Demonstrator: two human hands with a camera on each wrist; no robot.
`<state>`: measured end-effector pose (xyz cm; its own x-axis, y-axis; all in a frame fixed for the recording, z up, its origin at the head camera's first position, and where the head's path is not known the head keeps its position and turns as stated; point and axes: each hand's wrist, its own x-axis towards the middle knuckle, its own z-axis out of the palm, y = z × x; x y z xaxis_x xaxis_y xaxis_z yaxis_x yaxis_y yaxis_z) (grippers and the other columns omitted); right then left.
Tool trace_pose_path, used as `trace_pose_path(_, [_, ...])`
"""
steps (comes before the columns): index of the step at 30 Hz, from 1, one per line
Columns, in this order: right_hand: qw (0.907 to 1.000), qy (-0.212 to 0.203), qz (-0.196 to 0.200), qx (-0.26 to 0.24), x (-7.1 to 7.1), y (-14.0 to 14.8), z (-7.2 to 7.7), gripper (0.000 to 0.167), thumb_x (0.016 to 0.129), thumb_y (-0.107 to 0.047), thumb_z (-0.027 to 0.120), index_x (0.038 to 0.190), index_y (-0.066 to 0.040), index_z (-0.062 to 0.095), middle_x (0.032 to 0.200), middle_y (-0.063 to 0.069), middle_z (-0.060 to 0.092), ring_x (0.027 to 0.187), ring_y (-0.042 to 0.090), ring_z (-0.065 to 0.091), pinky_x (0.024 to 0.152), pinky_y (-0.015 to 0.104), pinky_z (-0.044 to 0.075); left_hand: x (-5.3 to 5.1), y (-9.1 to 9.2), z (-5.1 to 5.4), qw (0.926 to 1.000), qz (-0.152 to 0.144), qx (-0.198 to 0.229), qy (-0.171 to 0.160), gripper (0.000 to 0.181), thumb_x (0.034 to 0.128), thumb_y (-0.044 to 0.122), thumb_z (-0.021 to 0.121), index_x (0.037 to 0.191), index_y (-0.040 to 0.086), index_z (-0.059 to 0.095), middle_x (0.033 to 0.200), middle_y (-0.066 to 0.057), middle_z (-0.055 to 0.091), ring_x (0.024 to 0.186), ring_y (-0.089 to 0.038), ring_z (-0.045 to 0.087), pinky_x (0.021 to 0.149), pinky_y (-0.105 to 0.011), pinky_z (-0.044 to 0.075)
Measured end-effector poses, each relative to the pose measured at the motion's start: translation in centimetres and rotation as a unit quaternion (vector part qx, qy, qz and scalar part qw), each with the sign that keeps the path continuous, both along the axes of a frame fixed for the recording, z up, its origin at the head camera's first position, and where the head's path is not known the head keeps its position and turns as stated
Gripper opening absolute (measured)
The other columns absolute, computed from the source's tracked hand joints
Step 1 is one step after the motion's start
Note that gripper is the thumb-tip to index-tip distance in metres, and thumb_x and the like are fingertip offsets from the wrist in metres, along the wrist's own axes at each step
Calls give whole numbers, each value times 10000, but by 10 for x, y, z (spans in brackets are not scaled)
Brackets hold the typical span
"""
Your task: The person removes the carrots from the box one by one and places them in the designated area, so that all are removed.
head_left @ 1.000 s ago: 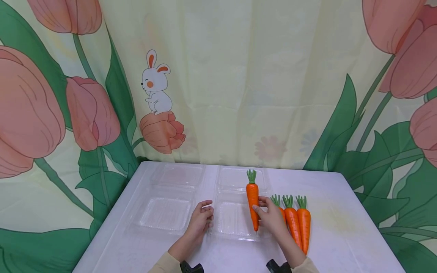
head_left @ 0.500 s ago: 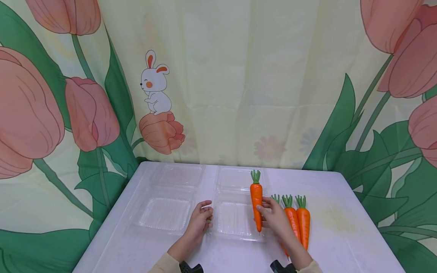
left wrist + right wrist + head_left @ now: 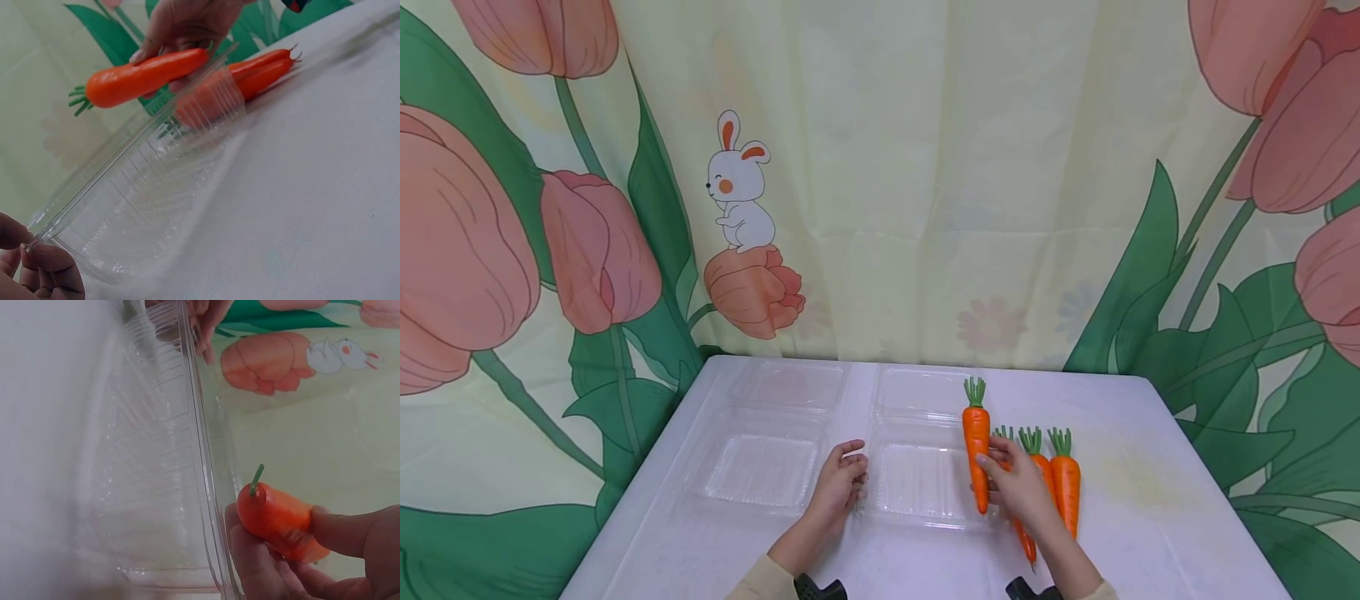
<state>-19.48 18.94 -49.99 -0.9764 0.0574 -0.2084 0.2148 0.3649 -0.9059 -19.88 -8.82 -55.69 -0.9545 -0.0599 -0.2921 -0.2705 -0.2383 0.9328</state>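
In the head view my right hand (image 3: 1021,483) pinches an orange carrot (image 3: 976,446) with a green top, between thumb and fingers. The carrot is raised over the right edge of a clear plastic box (image 3: 917,479) whose lid (image 3: 917,392) lies open behind it. My left hand (image 3: 837,483) is at the box's left side; in the left wrist view its thumb and fingers pinch the rim (image 3: 81,206). Several more carrots (image 3: 1065,479) lie side by side on the table to the right, partly hidden by my right hand and forearm.
A second clear open box (image 3: 760,471) rests left of my left hand, its lid (image 3: 790,385) flat behind. Both stand on a white-covered table (image 3: 1150,517). A curtain (image 3: 887,208) printed with tulips and a rabbit hangs along the far edge.
My right hand has shifted right with the carrot, from above the box's inside to its right edge. The left hand stays at the rim.
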Motion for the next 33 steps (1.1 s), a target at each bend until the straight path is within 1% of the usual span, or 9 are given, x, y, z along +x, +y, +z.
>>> trace_pose_path(3, [9999, -29, -39, -97, 1, 5, -1, 563, 1027, -194, 640, 1492, 38, 423, 1374, 316, 550, 822, 237, 743, 704, 392, 632, 0, 0, 0, 10000, 6, -2, -19, 410, 1010, 44, 552, 1403, 20, 437, 1031, -42, 570, 763, -123, 517, 588, -213, 400])
trace_pose_path(9, [9998, -115, -163, -90, 2, 13, 0, 571, 1029, -214, 642, 1494, 35, 421, 1366, 300, 554, 820, 235, 748, 713, 386, 631, 0, 1, 1, 10000, 2, -18, 2, 410, 1018, 54, 551, 1409, 22, 431, 1034, -40, 571, 767, -127, 519, 592, -218, 401])
trace_pose_path(13, [9997, -156, -173, -85, 3, 18, 0, 586, 1030, -227, 639, 1498, 45, 411, 1371, 300, 554, 844, 230, 738, 729, 388, 630, 0, 1, 1, 10000, 9, -17, 3, 409, 1017, 52, 548, 1408, 23, 430, 1035, -43, 569, 769, -128, 514, 594, -219, 402])
trace_pose_path(17, [9995, -279, -167, -15, 4, 24, 1, 609, 1040, -268, 627, 1514, 36, 394, 1405, 311, 531, 871, 210, 723, 753, 387, 631, 0, 1, 2, 10000, 6, -14, 25, 407, 1010, 44, 552, 1398, 15, 436, 1033, -46, 571, 767, -126, 513, 593, -215, 404])
trace_pose_path(22, [9990, -389, -165, -119, 6, 30, 4, 617, 1052, -276, 606, 1528, 36, 369, 1435, 328, 498, 876, 233, 741, 753, 400, 633, 1, 1, 2, 10000, -5, -12, 11, 404, 1000, 36, 555, 1389, 18, 448, 1024, -42, 575, 764, -126, 515, 587, -209, 405])
trace_pose_path(27, [9985, -495, -224, 47, 8, 37, 6, 633, 1048, -302, 611, 1532, 27, 368, 1448, 323, 489, 915, 233, 716, 759, 396, 633, 2, 1, 2, 10000, -23, 7, 43, 403, 998, 28, 552, 1386, 10, 445, 1019, -41, 572, 756, -123, 511, 581, -201, 403])
trace_pose_path(29, [9981, -546, -254, 154, 8, 41, 6, 641, 1046, -318, 613, 1531, 24, 371, 1449, 321, 485, 945, 250, 702, 767, 399, 633, 2, 1, 2, 10000, -25, 7, 57, 404, 1000, 28, 550, 1389, 8, 441, 1021, -43, 572, 758, -125, 510, 581, -202, 405])
trace_pose_path(33, [9973, -621, -336, 211, 9, 50, 6, 682, 1039, -359, 619, 1534, 34, 360, 1450, 323, 474, 1007, 296, 690, 767, 408, 633, 3, 1, 2, 10000, -47, -1, 53, 409, 1004, 32, 547, 1397, 11, 435, 1026, -46, 566, 762, -130, 505, 586, -207, 407])
